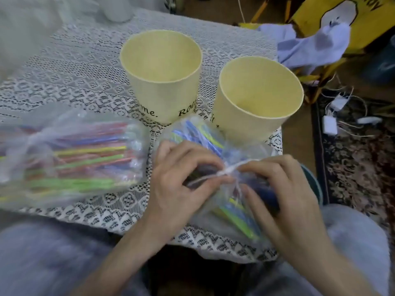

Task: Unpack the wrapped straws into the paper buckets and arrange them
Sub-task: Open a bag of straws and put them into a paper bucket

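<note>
1. A clear bag of coloured straws (215, 144) lies at the near right edge of the surface (85, 67), which wears a white lace cloth.
2. The left hand (177, 189) and right hand (286, 199) both pinch the bag's knotted tie (226, 170), fingers curled tight around it.
3. A second tied bag of straws (70, 159) lies near the left edge.
4. Two upright yellow paper buckets (164, 71) (256, 99) stand side by side behind the bags, nearer the far edge.
</note>
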